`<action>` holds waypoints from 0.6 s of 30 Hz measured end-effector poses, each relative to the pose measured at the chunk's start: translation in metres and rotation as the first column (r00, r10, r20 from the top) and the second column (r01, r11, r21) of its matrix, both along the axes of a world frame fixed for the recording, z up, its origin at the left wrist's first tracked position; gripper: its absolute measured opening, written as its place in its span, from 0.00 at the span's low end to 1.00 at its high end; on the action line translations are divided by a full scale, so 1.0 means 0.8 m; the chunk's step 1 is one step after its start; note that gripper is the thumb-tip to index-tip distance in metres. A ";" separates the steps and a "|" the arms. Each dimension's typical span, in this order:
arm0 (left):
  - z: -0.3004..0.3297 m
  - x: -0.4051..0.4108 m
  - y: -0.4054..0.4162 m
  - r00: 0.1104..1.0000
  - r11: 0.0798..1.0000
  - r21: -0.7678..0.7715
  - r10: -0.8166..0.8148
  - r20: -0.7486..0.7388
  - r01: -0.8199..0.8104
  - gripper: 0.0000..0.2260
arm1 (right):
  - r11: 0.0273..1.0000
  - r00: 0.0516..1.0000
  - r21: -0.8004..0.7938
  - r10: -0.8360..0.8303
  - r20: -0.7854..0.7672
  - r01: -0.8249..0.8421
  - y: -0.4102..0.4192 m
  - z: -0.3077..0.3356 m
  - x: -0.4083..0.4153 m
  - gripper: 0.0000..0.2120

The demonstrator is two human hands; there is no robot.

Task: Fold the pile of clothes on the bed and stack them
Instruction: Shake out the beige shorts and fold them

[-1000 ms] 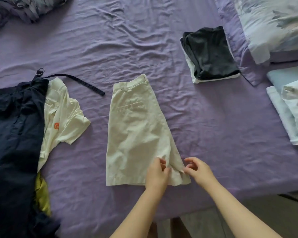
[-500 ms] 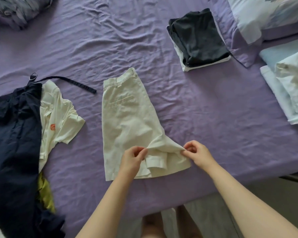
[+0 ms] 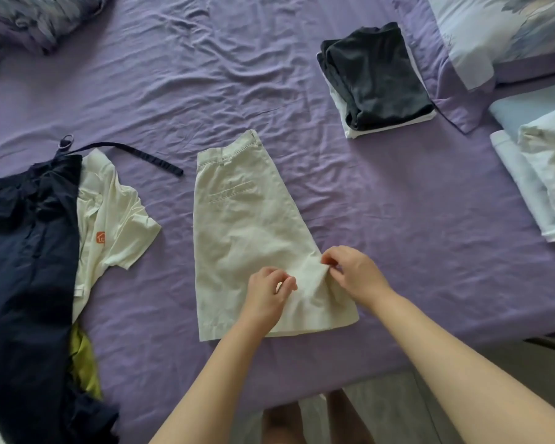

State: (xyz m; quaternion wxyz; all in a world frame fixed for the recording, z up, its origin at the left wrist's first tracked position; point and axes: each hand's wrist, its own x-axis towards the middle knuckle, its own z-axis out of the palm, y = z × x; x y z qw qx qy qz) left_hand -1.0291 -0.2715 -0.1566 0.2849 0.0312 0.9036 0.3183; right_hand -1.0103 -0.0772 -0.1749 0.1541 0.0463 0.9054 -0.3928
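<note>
Both hands, left hand [image 3: 267,291] and right hand [image 3: 355,274], now closer together, fingers pinching cream shorts [image 3: 247,232].

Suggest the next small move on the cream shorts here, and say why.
Probably lift the pinched hem toward the waistband to fold the cream shorts in half: both the left hand and right hand grip fabric near the hem, and the shorts lie flat, already halved lengthwise.

Wrinkled purple bedsheet [image 3: 269,75], patterned pillow [image 3: 510,30], grey floor [image 3: 382,408].

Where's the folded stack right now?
Head view, upper right: the folded stack, dark garment on top, sits on the purple sheet beside the pillow.
</note>
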 end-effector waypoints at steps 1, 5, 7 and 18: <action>-0.006 0.002 -0.002 0.999 0.996 -0.077 -0.046 0.028 0.049 0.09 | 0.999 0.999 -0.037 -0.006 0.053 0.008 0.008 0.000 -0.003 0.09; -0.032 0.016 -0.013 0.932 0.882 -0.360 -0.199 0.302 0.305 0.31 | 0.999 0.991 -0.052 0.007 0.132 -0.001 0.038 -0.003 -0.012 0.10; -0.040 0.019 -0.023 0.902 0.812 -0.442 -0.224 0.368 0.382 0.34 | 0.998 0.989 0.051 0.027 0.146 -0.034 0.047 -0.008 -0.014 0.09; -0.042 0.026 -0.051 0.986 0.864 -0.475 -0.131 0.106 0.166 0.19 | 0.831 0.756 -0.080 -0.455 0.472 0.550 0.010 -0.013 0.001 0.17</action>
